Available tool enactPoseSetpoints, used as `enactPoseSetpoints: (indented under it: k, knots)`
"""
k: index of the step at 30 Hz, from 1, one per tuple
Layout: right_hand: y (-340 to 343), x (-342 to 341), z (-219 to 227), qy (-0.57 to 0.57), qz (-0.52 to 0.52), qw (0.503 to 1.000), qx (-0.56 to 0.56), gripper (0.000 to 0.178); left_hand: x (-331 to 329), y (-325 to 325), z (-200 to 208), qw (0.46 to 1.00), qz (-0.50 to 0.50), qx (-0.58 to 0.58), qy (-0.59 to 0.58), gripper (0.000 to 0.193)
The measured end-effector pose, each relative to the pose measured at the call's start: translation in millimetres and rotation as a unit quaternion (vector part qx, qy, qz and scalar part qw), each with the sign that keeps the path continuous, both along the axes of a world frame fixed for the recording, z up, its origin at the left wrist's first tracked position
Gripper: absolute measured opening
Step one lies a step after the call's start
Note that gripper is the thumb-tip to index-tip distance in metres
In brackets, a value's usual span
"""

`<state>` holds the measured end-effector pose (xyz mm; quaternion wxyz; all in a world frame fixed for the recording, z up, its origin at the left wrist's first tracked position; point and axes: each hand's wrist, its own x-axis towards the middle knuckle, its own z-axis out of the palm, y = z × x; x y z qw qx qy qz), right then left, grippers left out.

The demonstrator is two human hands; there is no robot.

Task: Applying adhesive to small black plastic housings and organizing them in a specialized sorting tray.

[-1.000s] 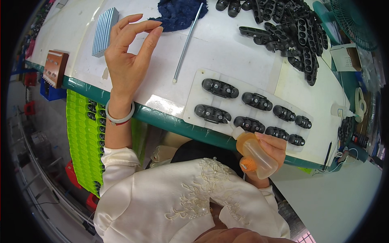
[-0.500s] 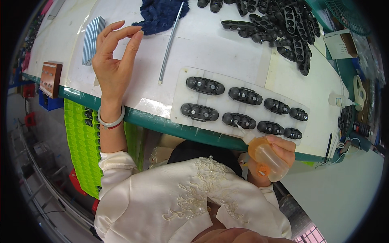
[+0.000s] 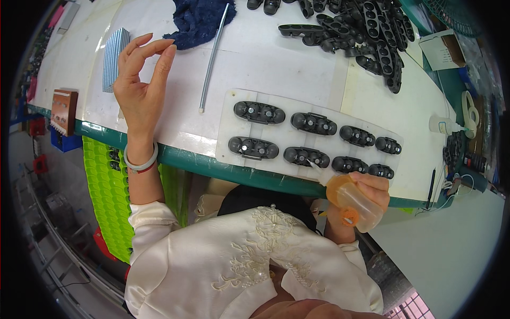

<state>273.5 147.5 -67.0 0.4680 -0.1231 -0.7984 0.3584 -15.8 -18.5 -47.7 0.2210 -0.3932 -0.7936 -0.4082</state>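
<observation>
My right hand (image 3: 372, 189) is wrapped round a translucent squeeze bottle (image 3: 358, 204) with orange liquid and an orange cap on its side. The bottle lies tilted, and its thin nozzle reaches the second black part (image 3: 306, 157) of the near row. That part sits on a white fixture board (image 3: 287, 101) carrying two rows of black oblong parts with small shiny studs. Over the table at left, my left hand (image 3: 141, 87) is raised with thumb and forefinger pinched together. Whatever is between those fingertips, if anything, is too small to make out.
Beside my left hand lie a bluish ridged block (image 3: 114, 58), a metal rod (image 3: 213, 61) and a dark blue cloth (image 3: 199, 21). Black parts are heaped (image 3: 366, 37) at far right. A white bottle (image 3: 443, 125) and tape roll (image 3: 469, 114) stand at the right edge; green trays (image 3: 106, 196) are lower left.
The whole view has shifted slightly, moving the table's things left. The nozzle stays at the same black part, and both hands keep nearly the same pose.
</observation>
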Motion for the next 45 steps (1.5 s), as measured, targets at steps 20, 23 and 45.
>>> enactPoseSetpoints:
  k: [20, 23, 45]
  knots:
    - [14.4, -9.7, 4.2, 0.07, 0.073, 0.994, -0.044, 0.047, -10.1, -11.1, -7.3, 0.997, 0.023, -0.073, 0.01, 0.014]
    - [14.3, -5.8, 2.4, 0.113, 0.045, 0.991, -0.061, 0.047, -11.9, -3.0, -12.2, 0.997, 0.006, -0.072, 0.013, 0.015]
    - [18.6, 18.8, 0.6, -0.023, 0.045, 0.998, 0.042, 0.03, 1.4, 2.7, -1.2, 1.0, 0.002, -0.004, -0.012, 0.012]
